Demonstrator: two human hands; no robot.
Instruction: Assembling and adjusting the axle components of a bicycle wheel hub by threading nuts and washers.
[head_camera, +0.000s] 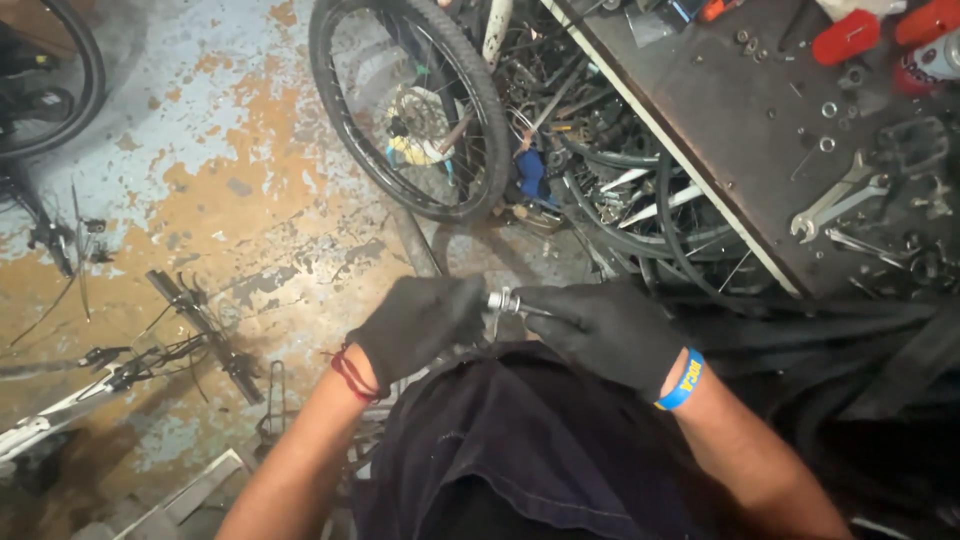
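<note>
Both my hands wear black gloves and meet in front of my dark shirt. My left hand (418, 322), with a red string at the wrist, is closed around a small silver metal part (501, 301). My right hand (600, 328), with a blue and yellow wristband, pinches the other end of that same part with thumb and fingers. The part is short, shiny and mostly hidden between the gloves.
A bicycle wheel with a disc rotor (412, 110) leans near a pile of tyres and spokes (620, 200). A dark workbench (740, 130) at right holds wrenches (838, 196), nuts and red-handled tools. Handlebars and a bike frame (150, 350) lie on the worn floor at left.
</note>
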